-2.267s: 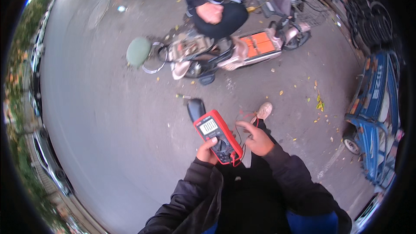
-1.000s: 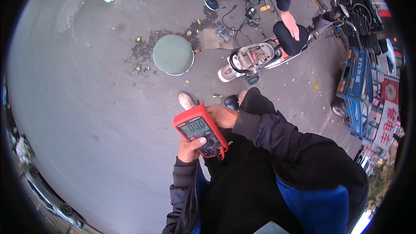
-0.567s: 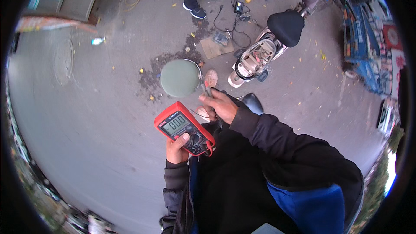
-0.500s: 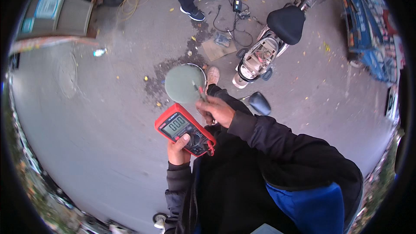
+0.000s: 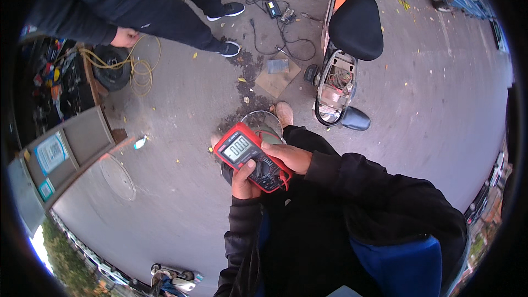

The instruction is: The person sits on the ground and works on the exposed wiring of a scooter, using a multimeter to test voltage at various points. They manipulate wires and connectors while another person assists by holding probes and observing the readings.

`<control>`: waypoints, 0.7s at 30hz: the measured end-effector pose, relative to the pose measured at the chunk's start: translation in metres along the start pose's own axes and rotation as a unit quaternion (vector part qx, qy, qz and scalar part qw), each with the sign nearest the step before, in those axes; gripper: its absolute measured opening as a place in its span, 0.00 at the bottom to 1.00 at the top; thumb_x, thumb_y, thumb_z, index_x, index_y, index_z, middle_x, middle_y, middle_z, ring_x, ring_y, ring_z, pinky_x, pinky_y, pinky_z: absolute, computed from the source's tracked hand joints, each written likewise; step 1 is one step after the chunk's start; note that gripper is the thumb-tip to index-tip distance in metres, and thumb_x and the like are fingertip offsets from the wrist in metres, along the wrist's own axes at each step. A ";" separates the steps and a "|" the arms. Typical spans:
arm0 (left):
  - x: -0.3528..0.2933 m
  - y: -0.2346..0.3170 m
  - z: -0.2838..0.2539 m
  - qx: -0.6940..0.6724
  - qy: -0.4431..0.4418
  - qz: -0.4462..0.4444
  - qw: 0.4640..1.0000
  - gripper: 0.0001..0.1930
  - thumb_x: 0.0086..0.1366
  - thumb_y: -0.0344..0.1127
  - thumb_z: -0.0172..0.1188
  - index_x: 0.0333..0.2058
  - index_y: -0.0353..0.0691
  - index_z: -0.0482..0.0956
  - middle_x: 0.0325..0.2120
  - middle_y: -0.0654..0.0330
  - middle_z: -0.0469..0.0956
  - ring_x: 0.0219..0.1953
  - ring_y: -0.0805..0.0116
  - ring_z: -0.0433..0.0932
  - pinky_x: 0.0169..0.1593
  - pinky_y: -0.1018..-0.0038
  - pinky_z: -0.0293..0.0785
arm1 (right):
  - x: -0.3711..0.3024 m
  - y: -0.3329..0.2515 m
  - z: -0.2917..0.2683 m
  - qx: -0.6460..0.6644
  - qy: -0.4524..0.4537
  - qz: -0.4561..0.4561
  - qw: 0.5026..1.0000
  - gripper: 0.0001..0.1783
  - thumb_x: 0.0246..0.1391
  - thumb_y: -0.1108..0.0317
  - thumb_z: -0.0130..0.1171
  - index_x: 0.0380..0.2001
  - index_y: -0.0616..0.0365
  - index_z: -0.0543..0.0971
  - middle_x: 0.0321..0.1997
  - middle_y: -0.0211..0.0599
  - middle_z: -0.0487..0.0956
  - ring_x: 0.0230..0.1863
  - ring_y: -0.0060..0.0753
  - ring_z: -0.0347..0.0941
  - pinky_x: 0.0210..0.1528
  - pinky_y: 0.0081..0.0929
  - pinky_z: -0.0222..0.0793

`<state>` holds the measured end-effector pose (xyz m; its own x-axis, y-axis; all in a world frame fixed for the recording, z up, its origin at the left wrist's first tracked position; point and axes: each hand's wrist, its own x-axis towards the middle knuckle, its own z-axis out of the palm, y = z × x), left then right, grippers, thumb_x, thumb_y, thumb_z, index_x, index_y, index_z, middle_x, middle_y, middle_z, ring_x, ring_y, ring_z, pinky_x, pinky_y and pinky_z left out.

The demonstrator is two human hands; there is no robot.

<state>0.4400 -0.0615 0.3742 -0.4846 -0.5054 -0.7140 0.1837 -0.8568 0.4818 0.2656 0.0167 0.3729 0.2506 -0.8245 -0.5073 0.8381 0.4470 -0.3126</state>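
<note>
A red-cased digital multimeter (image 5: 250, 153) is held face up in front of me, its screen lit and its dial in the lower half. My left hand (image 5: 245, 183) grips its lower left side, thumb lying on the front. At the upper right edge is my right hand (image 5: 289, 157), thumb against the casing and fingers curled out of sight behind it. A short red test lead (image 5: 285, 179) shows at the meter's lower right corner. The probe tips are hidden. Beneath the meter, a round green stool seat (image 5: 270, 131) with a metal rim is mostly covered.
A stripped electric scooter (image 5: 336, 85) with a black saddle (image 5: 356, 26) stands ahead right. Chargers and cables (image 5: 273, 9) lie near a cardboard sheet (image 5: 279, 81). Another person (image 5: 187, 19) stands at upper left beside a coiled yellow hose (image 5: 144, 74) and a tool-filled cart (image 5: 60, 82).
My right hand, which held the test probes above the stool, has come down to the multimeter's edge. The meter has moved slightly right and up. More of the other person shows.
</note>
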 end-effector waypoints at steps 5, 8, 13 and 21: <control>0.067 0.060 0.016 0.041 -0.044 -0.108 0.992 0.28 0.64 0.28 0.64 0.63 0.31 0.72 0.56 0.51 0.80 0.57 0.56 0.81 0.64 0.60 0.77 | 0.036 -0.035 -0.003 -0.103 0.053 -0.077 0.990 0.40 0.76 0.38 0.43 0.70 0.66 0.69 0.66 0.50 0.75 0.69 0.36 0.69 0.72 0.35 0.63; 0.123 0.095 0.022 0.080 -0.115 -0.182 0.973 0.28 0.65 0.27 0.62 0.65 0.32 0.71 0.58 0.51 0.79 0.60 0.56 0.79 0.66 0.60 0.75 | 0.064 -0.046 -0.007 -0.278 0.196 -0.137 0.930 0.42 0.75 0.38 0.46 0.70 0.69 0.69 0.70 0.56 0.69 0.77 0.42 0.56 0.78 0.39 0.50; 0.213 0.129 0.029 0.156 -0.207 -0.244 0.935 0.27 0.66 0.27 0.64 0.64 0.33 0.74 0.58 0.54 0.80 0.60 0.60 0.79 0.66 0.63 0.73 | 0.114 -0.065 -0.002 -0.189 0.335 -0.206 0.900 0.39 0.74 0.44 0.52 0.69 0.72 0.67 0.72 0.56 0.61 0.77 0.46 0.55 0.78 0.39 0.49; 0.282 0.174 0.027 0.179 -0.221 -0.308 0.908 0.28 0.66 0.29 0.66 0.64 0.34 0.72 0.56 0.56 0.80 0.58 0.62 0.80 0.65 0.65 0.74 | 0.179 -0.081 0.007 -0.239 0.398 -0.275 0.842 0.37 0.74 0.48 0.53 0.70 0.70 0.67 0.73 0.56 0.65 0.75 0.46 0.61 0.77 0.38 0.53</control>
<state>0.3121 -0.3507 0.2706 -0.7110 0.2170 -0.6689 -0.4905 -0.8346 0.2507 0.2463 -0.1692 0.3135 -0.6748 -0.5437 -0.4990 0.3836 0.3193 -0.8666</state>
